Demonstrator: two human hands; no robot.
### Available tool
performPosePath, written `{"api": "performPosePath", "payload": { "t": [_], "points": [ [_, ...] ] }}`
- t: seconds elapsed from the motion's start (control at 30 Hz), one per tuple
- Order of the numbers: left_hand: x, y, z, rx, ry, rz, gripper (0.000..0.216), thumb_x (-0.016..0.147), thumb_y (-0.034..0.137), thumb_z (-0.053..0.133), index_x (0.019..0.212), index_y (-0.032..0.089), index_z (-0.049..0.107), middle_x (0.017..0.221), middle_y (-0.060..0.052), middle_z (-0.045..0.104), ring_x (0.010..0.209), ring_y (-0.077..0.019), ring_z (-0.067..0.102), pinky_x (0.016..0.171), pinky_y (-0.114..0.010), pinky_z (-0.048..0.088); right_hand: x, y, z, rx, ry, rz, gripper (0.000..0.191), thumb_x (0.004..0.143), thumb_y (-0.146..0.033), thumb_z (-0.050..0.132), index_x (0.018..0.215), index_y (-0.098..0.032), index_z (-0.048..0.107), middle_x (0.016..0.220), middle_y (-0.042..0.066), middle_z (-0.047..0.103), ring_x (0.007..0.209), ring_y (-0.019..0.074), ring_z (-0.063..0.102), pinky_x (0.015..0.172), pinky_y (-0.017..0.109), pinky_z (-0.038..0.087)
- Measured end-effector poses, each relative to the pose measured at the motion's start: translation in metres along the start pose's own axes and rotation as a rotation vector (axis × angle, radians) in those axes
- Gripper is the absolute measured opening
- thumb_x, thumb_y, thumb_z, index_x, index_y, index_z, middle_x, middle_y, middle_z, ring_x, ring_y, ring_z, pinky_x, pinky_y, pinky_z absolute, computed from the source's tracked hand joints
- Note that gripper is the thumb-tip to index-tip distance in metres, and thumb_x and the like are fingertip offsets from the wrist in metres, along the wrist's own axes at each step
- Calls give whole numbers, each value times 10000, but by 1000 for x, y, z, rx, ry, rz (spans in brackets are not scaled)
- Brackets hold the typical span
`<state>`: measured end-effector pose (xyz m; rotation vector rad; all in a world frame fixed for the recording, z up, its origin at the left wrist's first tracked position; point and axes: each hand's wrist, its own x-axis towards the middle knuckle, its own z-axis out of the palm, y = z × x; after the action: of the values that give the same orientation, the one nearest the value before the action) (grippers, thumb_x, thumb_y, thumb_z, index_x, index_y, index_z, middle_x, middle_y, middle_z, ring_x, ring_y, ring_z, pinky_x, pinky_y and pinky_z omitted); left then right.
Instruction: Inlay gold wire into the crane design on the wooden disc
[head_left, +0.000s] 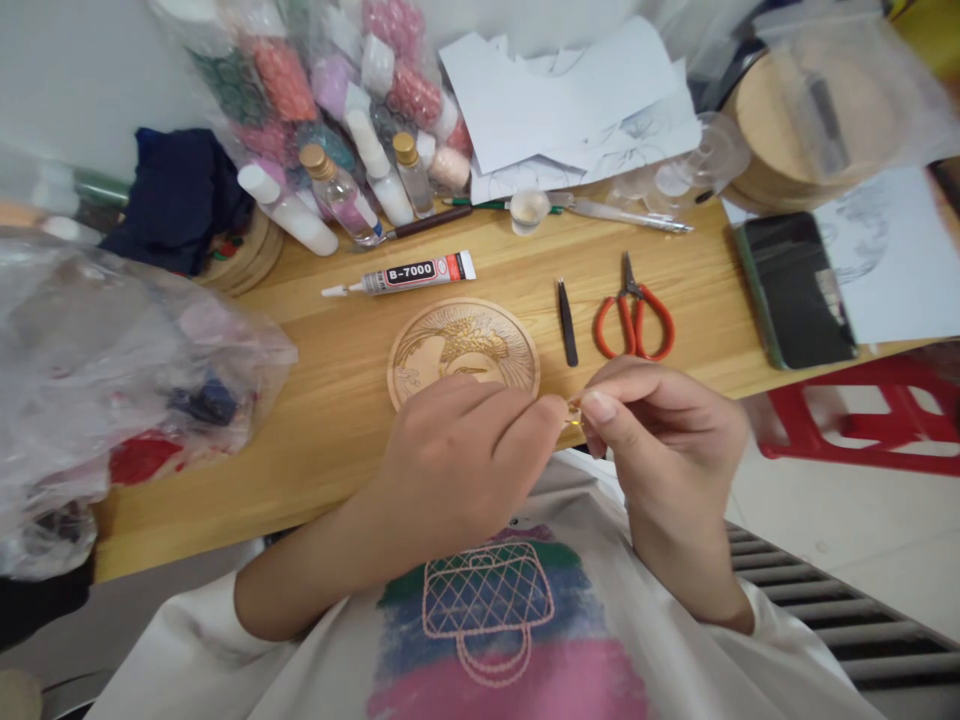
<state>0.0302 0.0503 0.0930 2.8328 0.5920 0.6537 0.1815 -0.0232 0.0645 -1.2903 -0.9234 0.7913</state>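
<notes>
Grip: left hand (461, 455) and right hand (667, 430) both pinched on small shiny piece (574, 414), over the bench's (315, 410) near edge.
Disc (480, 343): flat, partly hidden by left hand.
Tweezers (566, 322): between disc and bench's right end, beside snips (631, 287).

Disc (491, 335) on table (322, 400), perhaps touching left hand (469, 455)

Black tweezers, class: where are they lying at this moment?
In the head view, the black tweezers lie on the table just right of centre, between the round wooden disc and the red-handled tool.
</notes>
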Motion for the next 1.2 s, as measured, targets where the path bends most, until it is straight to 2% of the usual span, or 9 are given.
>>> {"api": "performPosePath", "payload": {
  "t": [0.3,0.43,0.57,0.67,0.73,0.8,0.93,1.07,1.2],
  "points": [
    [-1,0,4,46,52,24,156,987,139,482,941,157,630,690,7,681,627,-148,612,579,-310,436,-1,8,-6,-53,57,-54,104,853,-160,724,775,-226,701,628,-47,598,585,92,532,551,257,422],
    [-11,-15,5,61,59,9,208,995,149,468,897,176,650,740,0,723,683,-147,662,643,-293,486,-2,10,-9,-77,80,-41,112,863,-187,713,763,-228,686,631,-49,589,587,92,524,552,247,413],
    [-37,-66,5,-14,107,-393,176,968,263,538,915,205,695,867,-13,766,763,-162,698,693,-278,516,3,16,-13,-152,-13,45,131,875,-215,684,744,-218,674,640,-49,578,563,74,491,528,213,392],
    [-55,-117,6,-33,196,-626,230,936,308,523,833,202,699,666,15,712,559,-143,629,556,-260,476,12,22,-11,-252,-168,68,188,880,-267,658,704,-201,670,618,-35,585,556,79,509,517,197,401],
    [-63,-145,7,-70,259,-795,229,879,331,538,769,202,691,617,14,688,504,-148,598,525,-264,456,17,23,-6,-289,-241,51,209,884,-283,640,697,-196,670,614,-26,596,564,85,531,526,192,419],
    [-67,-163,10,-79,325,-880,192,807,328,576,704,202,677,574,9,662,503,-161,591,531,-270,446,22,21,1,-296,-285,31,216,890,-291,626,700,-196,663,618,-25,601,571,86,540,538,189,428],
    [-71,-172,16,-175,468,-977,140,711,333,629,653,210,663,528,25,615,513,-155,580,551,-260,449,27,16,15,-343,-378,37,256,917,-334,586,707,-198,639,642,-18,606,592,96,545,552,205,422],
    [-70,-171,18,-365,633,-1017,215,704,410,633,680,202,683,541,17,624,500,-137,564,529,-248,451,32,13,28,-443,-505,24,279,933,-324,549,691,-195,602,643,-20,592,592,101,534,552,221,388],
    [-69,-172,18,-568,762,-1026,212,672,409,684,676,198,691,604,2,659,542,-125,586,542,-236,468,41,7,60,-593,-610,-14,227,932,-222,529,734,-192,637,709,-3,656,659,114,587,605,227,400]
  ]
}}
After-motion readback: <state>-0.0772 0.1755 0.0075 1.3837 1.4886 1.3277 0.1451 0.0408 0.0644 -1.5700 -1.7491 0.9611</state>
